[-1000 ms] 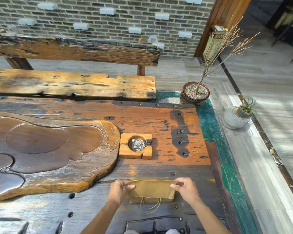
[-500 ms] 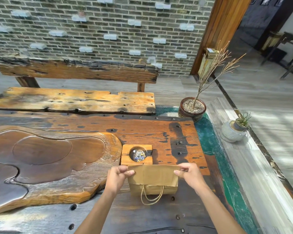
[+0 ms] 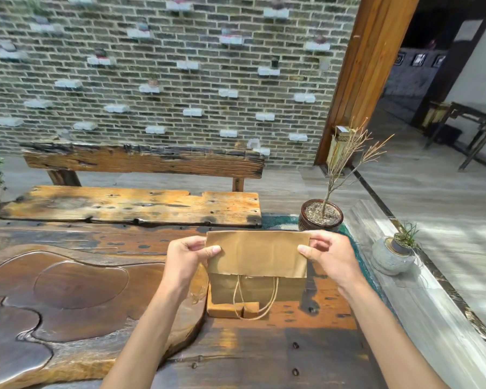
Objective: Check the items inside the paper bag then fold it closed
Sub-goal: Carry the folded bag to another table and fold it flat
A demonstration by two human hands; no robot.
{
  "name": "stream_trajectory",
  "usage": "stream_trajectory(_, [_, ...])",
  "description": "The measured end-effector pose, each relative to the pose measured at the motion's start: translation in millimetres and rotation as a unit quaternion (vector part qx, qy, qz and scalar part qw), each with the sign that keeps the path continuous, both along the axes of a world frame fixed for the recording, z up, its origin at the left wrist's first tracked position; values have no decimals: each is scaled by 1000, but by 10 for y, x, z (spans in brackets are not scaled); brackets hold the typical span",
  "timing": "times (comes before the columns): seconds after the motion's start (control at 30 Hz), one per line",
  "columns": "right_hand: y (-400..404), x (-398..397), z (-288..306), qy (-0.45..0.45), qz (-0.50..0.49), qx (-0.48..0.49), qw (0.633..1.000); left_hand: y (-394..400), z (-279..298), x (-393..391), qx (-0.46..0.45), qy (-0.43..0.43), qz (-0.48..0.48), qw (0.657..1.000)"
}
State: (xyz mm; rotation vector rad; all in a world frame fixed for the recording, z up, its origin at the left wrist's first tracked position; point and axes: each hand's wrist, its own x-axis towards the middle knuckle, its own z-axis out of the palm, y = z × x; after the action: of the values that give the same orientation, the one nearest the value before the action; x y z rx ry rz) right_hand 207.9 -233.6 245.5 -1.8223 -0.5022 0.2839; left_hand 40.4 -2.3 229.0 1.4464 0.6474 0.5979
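A brown paper bag (image 3: 257, 256) is held up above the wooden table (image 3: 264, 349), its top flap folded down over the front. Twine handles (image 3: 254, 301) hang below the flap's edge. My left hand (image 3: 187, 259) pinches the bag's upper left corner and my right hand (image 3: 327, 256) pinches the upper right corner. What is inside the bag is hidden.
A small wooden block holder (image 3: 232, 309) peeks out under the bag. A large carved wooden slab (image 3: 68, 299) lies at left. A bench (image 3: 135, 203) stands beyond the table. A potted bare twig plant (image 3: 320, 217) and a round stone planter (image 3: 393, 254) sit at right.
Both hands lifted the folded bag off the table and raised it in front of me; it now covers the wooden holder. The camera tilted upward.
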Motion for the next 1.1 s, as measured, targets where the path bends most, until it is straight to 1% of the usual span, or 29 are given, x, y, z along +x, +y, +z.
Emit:
stream_trajectory(0.23, [126,-27,644,-15,0,98,995,116,580,16,39,-75,22,996])
stream_trajectory(0.43, [169,-57,1173,-73,1,120,990,142,1120,25,79,-128,26,988])
stream_trajectory(0.63, [151,-140,1618,-104,-3,141,985,133,1607,-19,115,-174,23,978])
stream_trajectory(0.73, [144,-170,1768,-117,3,151,982,132,1773,-77,117,-187,30,975])
stream_trajectory(0.87, [152,-212,1897,-137,18,157,978,105,1898,-171,110,-209,62,970])
stream_trajectory(1.1, [219,-306,1959,-113,74,183,974,-5,1947,-429,102,-236,108,960])
